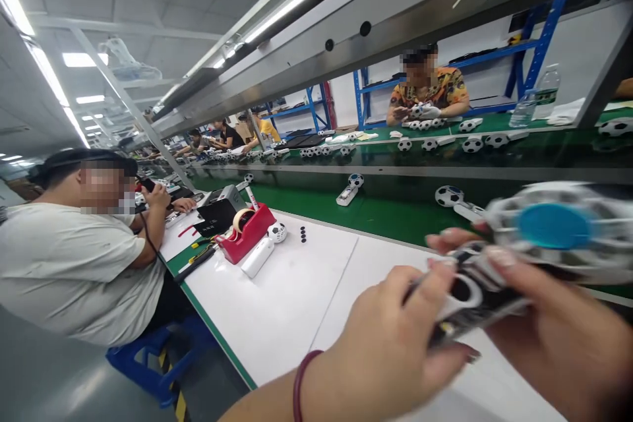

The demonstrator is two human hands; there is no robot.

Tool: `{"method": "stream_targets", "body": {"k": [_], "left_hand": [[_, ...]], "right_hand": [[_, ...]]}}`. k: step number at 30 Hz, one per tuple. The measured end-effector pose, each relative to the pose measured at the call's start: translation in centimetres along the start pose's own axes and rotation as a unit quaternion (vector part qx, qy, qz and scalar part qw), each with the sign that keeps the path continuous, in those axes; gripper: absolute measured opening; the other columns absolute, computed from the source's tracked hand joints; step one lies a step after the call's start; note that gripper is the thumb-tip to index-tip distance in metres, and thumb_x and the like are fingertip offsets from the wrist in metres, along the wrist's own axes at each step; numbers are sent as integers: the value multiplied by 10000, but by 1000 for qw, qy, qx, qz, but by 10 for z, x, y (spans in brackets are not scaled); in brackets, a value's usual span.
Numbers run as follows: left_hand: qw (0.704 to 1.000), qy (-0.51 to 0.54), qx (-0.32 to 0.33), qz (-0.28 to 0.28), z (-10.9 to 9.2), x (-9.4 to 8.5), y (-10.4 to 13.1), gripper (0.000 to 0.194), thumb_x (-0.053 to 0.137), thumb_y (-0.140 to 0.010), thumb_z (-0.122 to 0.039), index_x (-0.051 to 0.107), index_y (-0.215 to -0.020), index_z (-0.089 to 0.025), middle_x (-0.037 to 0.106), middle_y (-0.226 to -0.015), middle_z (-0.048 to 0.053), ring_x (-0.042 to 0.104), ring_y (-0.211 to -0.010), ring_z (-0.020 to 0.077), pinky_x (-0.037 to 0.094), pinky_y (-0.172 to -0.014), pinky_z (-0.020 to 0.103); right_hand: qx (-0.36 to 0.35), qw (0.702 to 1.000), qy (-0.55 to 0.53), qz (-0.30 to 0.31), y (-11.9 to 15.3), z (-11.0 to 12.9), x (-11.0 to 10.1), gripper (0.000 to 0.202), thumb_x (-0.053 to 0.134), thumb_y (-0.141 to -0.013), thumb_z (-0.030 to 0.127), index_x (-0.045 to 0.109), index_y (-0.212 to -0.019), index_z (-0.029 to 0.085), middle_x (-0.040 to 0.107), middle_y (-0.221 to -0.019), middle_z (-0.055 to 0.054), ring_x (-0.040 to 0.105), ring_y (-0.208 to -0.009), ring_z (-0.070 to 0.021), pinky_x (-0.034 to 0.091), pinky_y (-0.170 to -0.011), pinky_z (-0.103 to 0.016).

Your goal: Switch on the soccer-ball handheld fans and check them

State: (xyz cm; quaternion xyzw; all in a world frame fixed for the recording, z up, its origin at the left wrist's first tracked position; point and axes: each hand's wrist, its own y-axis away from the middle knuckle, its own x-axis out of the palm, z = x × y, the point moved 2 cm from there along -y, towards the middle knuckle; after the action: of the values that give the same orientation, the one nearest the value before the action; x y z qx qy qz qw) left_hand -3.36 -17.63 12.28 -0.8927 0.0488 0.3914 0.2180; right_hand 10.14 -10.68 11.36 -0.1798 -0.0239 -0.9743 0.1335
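Both my hands hold one small fan close to the camera, above the white mat (pixel 287 290). My left hand (pixel 390 349) grips the black-and-white handle (pixel 469 297) from below, its fingers curled round it. My right hand (pixel 539 316) clasps the same handle from the right, the fingertips lying across it. The fan's round white grille head with a blue hub (pixel 556 227) sticks out to the upper right and is blurred. A dark red band sits on my left wrist.
A red tape dispenser (pixel 247 231), a white football-patterned fan (pixel 267 247) and small black dots lie on the mat to the left. A person in a white shirt (pixel 74 264) sits at the left. A green conveyor (pixel 376 211) carries more football fans; another person works across it.
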Motion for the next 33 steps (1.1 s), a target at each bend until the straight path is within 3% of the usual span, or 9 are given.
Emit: {"method": "stream_targets", "body": {"k": [4, 8, 10, 13, 19, 25, 27, 30, 33], "left_hand": [[988, 29, -146, -30, 58, -24, 15, 709, 551, -785, -338, 197, -1394, -248, 437, -1306, 114, 452, -1134, 274, 382, -958, 425], [920, 8, -390, -47, 134, -73, 33, 558, 386, -855, -318, 222, -1375, -195, 544, -1141, 115, 591, -726, 151, 492, -641, 278], [898, -15, -438, -33, 164, -98, 47, 526, 246, -894, -342, 201, -1378, -143, 601, -930, 112, 554, -538, 125, 453, -498, 254], [872, -60, -487, 12, 194, -124, 72, 557, 328, -864, -368, 252, -1363, -135, 608, -793, 71, 555, -489, 128, 433, -450, 235], [840, -257, -478, 28, 215, -130, 95, 572, 553, -700, -310, 467, -1235, -124, 583, -960, 148, 600, -806, 285, 480, -703, 392], [833, -402, -379, -34, 239, -126, 91, 403, 452, -796, -300, 542, -1156, -142, 393, -1304, 159, 261, -1262, 329, 242, -1021, 438], [823, -425, -373, -60, 253, -132, 92, 408, 400, -833, -291, 507, -1198, -146, 347, -1355, 148, 225, -1286, 312, 226, -1032, 437], [808, -433, -389, -87, 272, -143, 94, 414, 305, -873, -289, 489, -1211, -136, 457, -1259, 141, 408, -1171, 275, 341, -963, 400], [797, -440, -398, -113, 281, -144, 92, 413, 319, -864, -299, 518, -1172, -110, 501, -1181, 154, 458, -1112, 286, 374, -930, 412]], "right_hand": [[20, 998, -3, 59, -6, -12, 30, 512, 657, -678, 427, 501, -1152, 313, 492, -1272, -46, 427, -1196, -270, 368, -987, -436], [-2, 999, 49, 21, -32, -43, 18, 392, 610, -714, 403, 519, -1081, 302, 475, -1272, -36, 428, -1191, -250, 350, -983, -429], [34, 997, 61, 24, -43, -57, 8, 299, 594, -719, 405, 562, -982, 266, 515, -1214, -49, 460, -1158, -257, 349, -974, -432], [91, 995, 32, 21, -51, -65, -2, 271, 601, -702, 408, 575, -918, 245, 553, -1152, -69, 511, -1103, -258, 405, -915, -402], [101, 993, 46, 31, -52, -62, -4, 297, 615, -680, 438, 603, -899, 238, 579, -1118, -78, 527, -1076, -265, 425, -864, -382], [117, 989, 65, 64, -51, -66, -3, 256, 601, -701, 432, 611, -858, 231, 570, -1091, -67, 531, -1049, -253, 371, -904, -408], [110, 988, 71, 79, -51, -67, -2, 240, 597, -700, 424, 614, -829, 222, 579, -1049, -62, 544, -1021, -250, 374, -898, -408], [93, 988, 91, 86, -51, -62, 2, 218, 577, -717, 396, 609, -818, 205, 588, -1009, -62, 564, -973, -245, 385, -883, -421], [-2, 988, 117, 97, -41, -36, 4, 171, 537, -774, 343, 603, -864, 213, 594, -965, -57, 561, -947, -226, 394, -881, -421]]}}
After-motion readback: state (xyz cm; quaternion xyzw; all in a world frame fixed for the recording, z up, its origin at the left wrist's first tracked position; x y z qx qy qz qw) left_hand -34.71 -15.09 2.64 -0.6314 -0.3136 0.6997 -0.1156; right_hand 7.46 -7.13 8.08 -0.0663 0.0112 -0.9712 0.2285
